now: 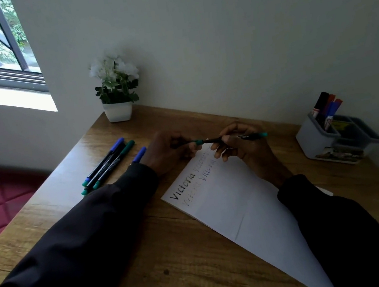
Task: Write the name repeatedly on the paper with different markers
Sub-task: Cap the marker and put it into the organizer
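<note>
1. Head view, hands: my left hand [170, 151] & right hand [241, 152] both hold the green marker [210, 141] level, just above the paper's far end. L fingers curl round the cap end; R thumb + fingers pinch the barrel. Two-handed grip is prob. for pulling or seating the cap.
2. Paper [242, 209] lies angled on the table [141, 273], which suits my writing arm. The name [182, 189] sits in rows at its top.
3. Spare markers [109, 165] lie together just left of my L sleeve, handy for a swap. More stand in the holder [325, 140] at right.
4. Hard to see:
   - Can't tell if the cap is on or parting.
   - R hand covers the row ends, and the 2nd row is faint.
   - One blue-capped marker [140, 153] is half behind my sleeve.
   - Paper's near corner is cut off.
</note>
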Demonstrator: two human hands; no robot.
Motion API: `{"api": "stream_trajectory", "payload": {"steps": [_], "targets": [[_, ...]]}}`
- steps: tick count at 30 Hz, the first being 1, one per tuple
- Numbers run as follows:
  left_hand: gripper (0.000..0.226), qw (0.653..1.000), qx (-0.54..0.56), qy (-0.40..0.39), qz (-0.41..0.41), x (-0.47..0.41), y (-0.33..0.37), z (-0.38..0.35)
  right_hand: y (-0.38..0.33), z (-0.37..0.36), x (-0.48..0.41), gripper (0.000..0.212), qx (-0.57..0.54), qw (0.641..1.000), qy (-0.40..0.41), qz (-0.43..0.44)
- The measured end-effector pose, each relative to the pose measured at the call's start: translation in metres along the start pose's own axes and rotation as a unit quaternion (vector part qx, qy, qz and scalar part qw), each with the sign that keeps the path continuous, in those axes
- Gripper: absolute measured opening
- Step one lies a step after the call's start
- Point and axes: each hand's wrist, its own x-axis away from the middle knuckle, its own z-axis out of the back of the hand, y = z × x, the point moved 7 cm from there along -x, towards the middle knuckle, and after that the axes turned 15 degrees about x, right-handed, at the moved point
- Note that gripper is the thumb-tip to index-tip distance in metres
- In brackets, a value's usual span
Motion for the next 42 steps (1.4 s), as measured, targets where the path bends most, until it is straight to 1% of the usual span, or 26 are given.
{"api": "stream_trajectory", "payload": {"steps": [3, 7, 9, 11, 13, 15, 18, 20, 23, 25, 26, 28, 29, 31, 33, 34, 36, 37, 38, 39, 41, 42], "targets": [[0.016, 1.000, -0.016, -0.001, -0.014, 0.001, 0.002, 0.000, -0.001, 0.001, 0.001, 0.014, 0.036, 0.999, 0.017, -0.004], [0.017, 0.999, -0.031, -0.003, -0.035, 0.005, 0.008, -0.001, -0.008, 0.001, 0.004, 0.006, 0.110, 0.993, 0.050, 0.007], [0.017, 0.998, -0.042, -0.013, -0.043, 0.007, 0.010, -0.004, -0.011, -0.002, 0.005, 0.005, 0.122, 0.991, 0.051, 0.009], [0.018, 0.999, -0.026, 0.001, -0.047, 0.008, 0.012, -0.004, -0.014, -0.005, 0.005, 0.007, 0.114, 0.992, 0.048, 0.012], [0.020, 0.999, -0.005, 0.021, -0.047, 0.009, 0.015, -0.003, -0.019, -0.007, 0.005, 0.014, 0.099, 0.994, 0.044, 0.020], [0.019, 0.997, -0.012, 0.031, -0.071, 0.012, 0.020, -0.004, -0.024, -0.008, 0.004, 0.019, 0.084, 0.995, 0.046, 0.029], [0.017, 0.993, -0.042, 0.029, -0.111, 0.015, 0.032, -0.008, -0.029, -0.009, 0.007, 0.029, 0.065, 0.996, 0.050, 0.020], [0.016, 0.990, -0.037, 0.034, -0.130, 0.017, 0.040, -0.008, -0.032, -0.009, 0.010, 0.034, 0.065, 0.996, 0.052, 0.019], [0.015, 0.985, -0.024, 0.055, -0.165, 0.019, 0.057, -0.007, -0.047, -0.002, 0.009, 0.023, 0.052, 0.996, 0.068, 0.035], [0.015, 0.986, 0.013, 0.057, -0.153, 0.017, 0.063, -0.006, -0.060, 0.010, 0.012, 0.018, 0.031, 0.993, 0.107, 0.041], [0.016, 0.988, 0.036, 0.058, -0.139, 0.017, 0.064, -0.006, -0.067, 0.020, 0.015, 0.015, 0.048, 0.988, 0.140, 0.049], [0.019, 0.990, 0.062, 0.060, -0.114, 0.017, 0.064, -0.007, -0.081, 0.039, 0.023, 0.009, 0.159, 0.966, 0.190, 0.075], [0.020, 0.990, 0.065, 0.059, -0.107, 0.018, 0.064, -0.009, -0.087, 0.045, 0.028, 0.006, 0.236, 0.946, 0.200, 0.091], [0.021, 0.992, 0.062, 0.052, -0.099, 0.018, 0.066, -0.019, -0.099, 0.048, 0.042, 0.007, 0.389, 0.887, 0.206, 0.140], [0.022, 0.992, 0.058, 0.045, -0.099, 0.018, 0.071, -0.030, -0.102, 0.038, 0.052, 0.013, 0.488, 0.833, 0.183, 0.186], [0.021, 0.993, 0.056, 0.041, -0.100, 0.018, 0.075, -0.036, -0.100, 0.033, 0.054, 0.021, 0.525, 0.812, 0.168, 0.192], [0.020, 0.992, 0.051, 0.030, -0.107, 0.017, 0.082, -0.049, -0.090, 0.030, 0.052, 0.038, 0.621, 0.749, 0.149, 0.178], [0.020, 0.992, 0.053, 0.029, -0.111, 0.017, 0.085, -0.053, -0.085, 0.031, 0.051, 0.040, 0.652, 0.722, 0.148, 0.176], [0.020, 0.991, 0.061, 0.030, -0.115, 0.017, 0.088, -0.057, -0.082, 0.037, 0.052, 0.038, 0.658, 0.718, 0.155, 0.165], [0.020, 0.990, 0.073, 0.036, -0.116, 0.018, 0.089, -0.058, -0.081, 0.046, 0.053, 0.030, 0.627, 0.747, 0.168, 0.145], [0.020, 0.987, 0.102, 0.047, -0.115, 0.019, 0.087, -0.061, -0.079, 0.073, 0.061, 0.015, 0.497, 0.834, 0.224, 0.086], [0.020, 0.986, 0.113, 0.051, -0.112, 0.020, 0.085, -0.062, -0.076, 0.084, 0.065, 0.012, 0.444, 0.861, 0.244, 0.058]]}}
